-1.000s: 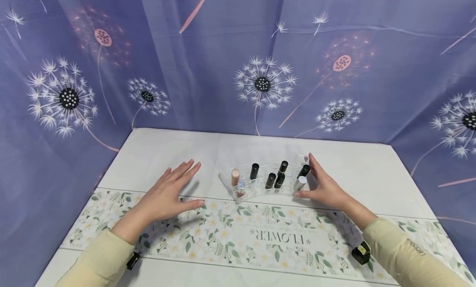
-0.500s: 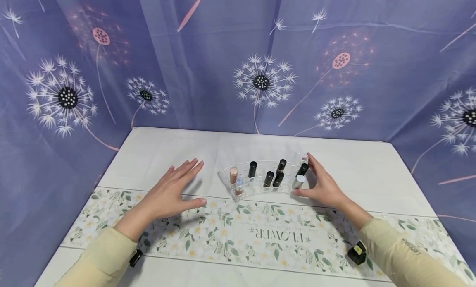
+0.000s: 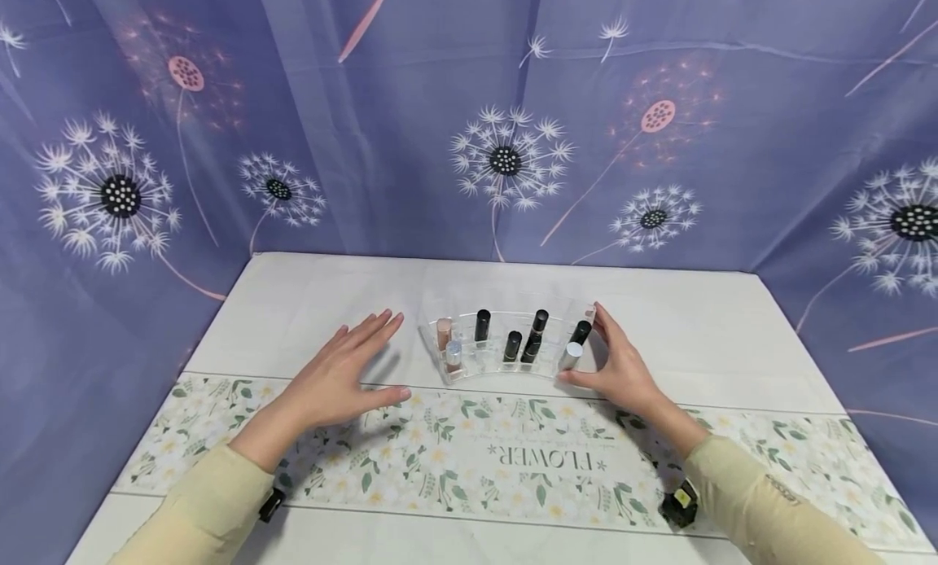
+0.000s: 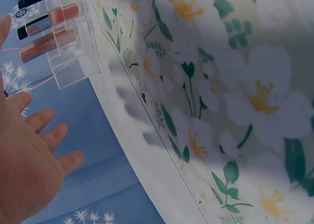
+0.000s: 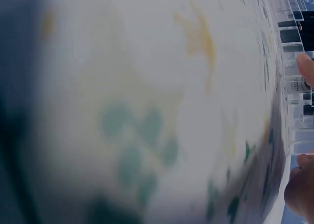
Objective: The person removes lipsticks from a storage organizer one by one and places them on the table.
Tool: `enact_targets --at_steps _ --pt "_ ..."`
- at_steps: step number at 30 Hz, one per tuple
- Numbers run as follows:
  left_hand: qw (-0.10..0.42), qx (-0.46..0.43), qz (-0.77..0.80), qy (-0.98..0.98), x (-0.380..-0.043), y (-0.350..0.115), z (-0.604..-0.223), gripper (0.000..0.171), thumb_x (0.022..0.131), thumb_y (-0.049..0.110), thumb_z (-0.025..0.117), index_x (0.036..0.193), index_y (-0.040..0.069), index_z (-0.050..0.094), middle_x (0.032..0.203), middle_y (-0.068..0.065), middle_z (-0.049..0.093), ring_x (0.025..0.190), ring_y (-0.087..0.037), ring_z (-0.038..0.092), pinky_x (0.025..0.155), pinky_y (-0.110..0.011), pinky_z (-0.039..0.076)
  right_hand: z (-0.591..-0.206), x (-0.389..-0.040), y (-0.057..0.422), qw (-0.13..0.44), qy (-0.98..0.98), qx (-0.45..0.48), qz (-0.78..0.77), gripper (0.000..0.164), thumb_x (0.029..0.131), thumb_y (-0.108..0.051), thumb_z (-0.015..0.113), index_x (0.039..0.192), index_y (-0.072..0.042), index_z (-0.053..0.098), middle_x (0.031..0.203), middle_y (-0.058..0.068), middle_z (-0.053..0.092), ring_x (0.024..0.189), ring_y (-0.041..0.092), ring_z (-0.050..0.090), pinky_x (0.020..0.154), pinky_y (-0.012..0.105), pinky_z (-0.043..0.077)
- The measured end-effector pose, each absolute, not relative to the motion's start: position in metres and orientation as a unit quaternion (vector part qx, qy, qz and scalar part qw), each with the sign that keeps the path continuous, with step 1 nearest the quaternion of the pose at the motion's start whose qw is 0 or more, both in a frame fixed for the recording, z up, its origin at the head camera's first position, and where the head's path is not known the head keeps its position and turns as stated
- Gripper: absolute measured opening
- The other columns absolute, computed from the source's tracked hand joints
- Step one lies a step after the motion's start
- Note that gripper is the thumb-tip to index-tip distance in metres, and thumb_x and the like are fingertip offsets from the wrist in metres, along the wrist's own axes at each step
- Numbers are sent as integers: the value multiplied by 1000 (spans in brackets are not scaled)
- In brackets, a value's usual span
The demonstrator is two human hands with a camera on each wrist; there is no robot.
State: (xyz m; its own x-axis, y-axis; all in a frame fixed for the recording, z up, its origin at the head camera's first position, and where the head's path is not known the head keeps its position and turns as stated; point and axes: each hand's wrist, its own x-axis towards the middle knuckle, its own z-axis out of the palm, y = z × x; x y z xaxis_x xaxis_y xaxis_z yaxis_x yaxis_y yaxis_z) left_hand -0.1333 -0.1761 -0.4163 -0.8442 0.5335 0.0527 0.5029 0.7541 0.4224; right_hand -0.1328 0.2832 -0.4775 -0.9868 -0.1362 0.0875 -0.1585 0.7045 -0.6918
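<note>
Eight capped tubes (image 3: 482,326) sit in the clear curved organizer (image 3: 479,367).

We log the place as a small curtained booth around a white table (image 3: 337,284). Blue-purple curtains (image 3: 396,142) printed with dandelions close off the back and both sides. The table bears a floral band (image 3: 410,467) lettered FLOWER. Prints and a clear stand (image 3: 484,363) of lipsticks (image 3: 512,347) look domestic; we cannot tell home from studio, the curtains hiding the room.
</note>
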Motion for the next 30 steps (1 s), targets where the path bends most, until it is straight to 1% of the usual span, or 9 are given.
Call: enact_targets --at_steps 7,14,17,22,30 --pt "34 275 212 937 -134 -176 -415 104 94 71 68 173 25 20 179 -4 17 163 -34 22 131 -63 14 -481 -133 270 24 -920 67 386 135 79 -38 98 172 -6 6 171 25 28 156 46 31 126 65 29" --pt "37 269 209 939 -134 -179 -415 105 93 71 69 174 26 18 179 -5 18 163 -34 21 132 -62 13 -483 -135 260 29 -916 67 394 136 78 -38 99 172 -4 6 171 27 28 155 45 33 127 63 28" --pt "37 270 212 938 -134 -179 -416 104 94 71 69 174 26 18 179 -4 17 163 -35 21 132 -63 14 -482 -136 260 22 -916 70 396 136 79 -38 98 171 -3 5 171 27 26 156 45 31 128 61 27" --pt "41 271 222 936 -134 -178 -417 104 94 71 69 173 26 19 179 -4 17 163 -34 20 132 -63 13 -478 -132 266 -1 -912 81 402 136 81 -35 97 171 -3 1 172 28 21 157 47 27 128 60 27" --pt "42 269 221 936 -134 -178 -417 104 94 71 69 173 26 20 178 -4 18 163 -35 21 132 -63 12 -473 -132 281 -13 -902 114 416 136 80 -26 98 171 -1 0 172 29 21 157 48 26 128 58 26"
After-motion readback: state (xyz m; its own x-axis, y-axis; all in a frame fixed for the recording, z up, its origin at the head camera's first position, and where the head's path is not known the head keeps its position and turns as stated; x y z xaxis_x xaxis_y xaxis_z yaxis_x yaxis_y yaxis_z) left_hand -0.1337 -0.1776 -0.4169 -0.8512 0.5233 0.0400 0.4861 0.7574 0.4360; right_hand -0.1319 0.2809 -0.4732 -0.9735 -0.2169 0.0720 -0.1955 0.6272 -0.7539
